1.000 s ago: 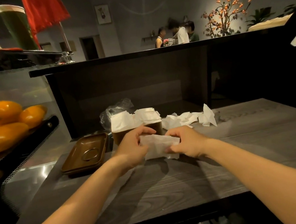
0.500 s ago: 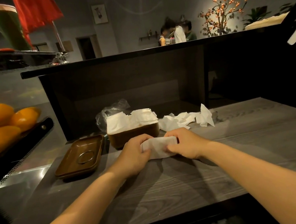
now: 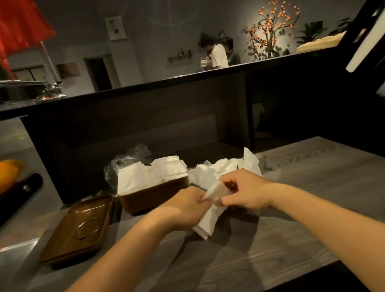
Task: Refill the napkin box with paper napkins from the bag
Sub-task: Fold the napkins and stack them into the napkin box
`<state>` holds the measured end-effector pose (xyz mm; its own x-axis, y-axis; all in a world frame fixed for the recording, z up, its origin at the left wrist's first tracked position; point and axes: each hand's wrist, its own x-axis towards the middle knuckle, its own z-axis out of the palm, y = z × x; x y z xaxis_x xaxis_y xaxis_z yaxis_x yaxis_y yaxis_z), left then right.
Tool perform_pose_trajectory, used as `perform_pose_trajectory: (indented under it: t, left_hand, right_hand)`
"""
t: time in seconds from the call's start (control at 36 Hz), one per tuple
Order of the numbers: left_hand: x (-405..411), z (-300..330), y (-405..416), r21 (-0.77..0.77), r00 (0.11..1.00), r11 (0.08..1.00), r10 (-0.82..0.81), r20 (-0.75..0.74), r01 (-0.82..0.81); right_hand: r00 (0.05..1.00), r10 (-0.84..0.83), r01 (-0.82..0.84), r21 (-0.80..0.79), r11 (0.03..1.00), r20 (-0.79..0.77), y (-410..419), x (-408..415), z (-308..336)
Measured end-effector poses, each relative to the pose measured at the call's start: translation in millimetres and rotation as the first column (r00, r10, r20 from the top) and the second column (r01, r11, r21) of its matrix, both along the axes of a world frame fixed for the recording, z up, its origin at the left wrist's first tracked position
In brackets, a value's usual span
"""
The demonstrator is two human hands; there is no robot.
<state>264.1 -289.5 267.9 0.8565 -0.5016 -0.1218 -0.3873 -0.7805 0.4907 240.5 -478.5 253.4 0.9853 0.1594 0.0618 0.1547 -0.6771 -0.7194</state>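
White folded napkin [image 3: 210,211] pinched between your left hand [image 3: 188,206] and right hand [image 3: 244,191], hanging just above the grey wood counter [image 3: 256,257]. Napkin box [image 3: 153,189] behind is stuffed full, plastic bag [image 3: 127,160] behind it, brown tray [image 3: 77,230] to the left. Dim room.

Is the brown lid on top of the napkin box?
No, the brown lid lies upside down on the counter left of the napkin box.
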Motion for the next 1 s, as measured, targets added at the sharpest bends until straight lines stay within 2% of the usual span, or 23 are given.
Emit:
perform_pose_trajectory:
  t: [0.08, 0.17, 0.25, 0.33, 0.47, 0.56, 0.72, 0.89, 1.0]
  left_hand:
    - [0, -8, -15, -0.038, 0.982, 0.999, -0.004, 0.187, 0.011]
    - [3, -18, -30, -0.076, 0.926, 0.997, 0.017, 0.378, 0.013]
    - [21, -26, -42, -0.104, 0.876, 0.994, 0.037, 0.481, 0.015]
    - [40, -27, -56, -0.111, 0.901, 0.993, 0.007, 0.434, 0.046]
    - [69, -29, -76, -0.125, 0.942, 0.992, 0.036, 0.333, 0.006]
    - [84, -36, -80, -0.098, 0.972, 0.992, 0.098, 0.211, -0.079]
    - [87, -38, -93, 0.180, 0.990, 0.980, 0.067, 0.122, -0.088]
    - [98, -45, -94, 0.136, 0.989, 0.986, 0.074, 0.127, -0.092]
    - [97, -53, -92, 0.082, 0.981, 0.993, 0.066, 0.184, -0.082]
  right_hand:
    - [0.984, -0.153, 0.150, 0.033, 0.988, 0.095, -23, 2, -11]
    - [0.927, -0.242, 0.302, -0.185, 0.935, 0.286, -44, 8, -23]
    - [0.933, -0.242, 0.335, -0.403, 0.852, 0.265, -55, 17, -33]
    - [0.959, -0.204, 0.280, -0.535, 0.797, 0.198, -58, 27, -34]
    - [0.976, -0.180, 0.219, -0.551, 0.805, 0.126, -57, 46, -31]
    - [0.982, -0.170, 0.185, -0.541, 0.821, 0.077, -60, 61, -34]
    - [0.993, -0.119, 0.098, -0.564, 0.820, -0.001, -67, 80, -31]
    - [0.993, -0.084, 0.021, -0.600, 0.800, -0.078, -70, 93, -36]
    - [0.999, -0.035, 0.013, -0.563, 0.826, -0.029, -70, 86, -35]
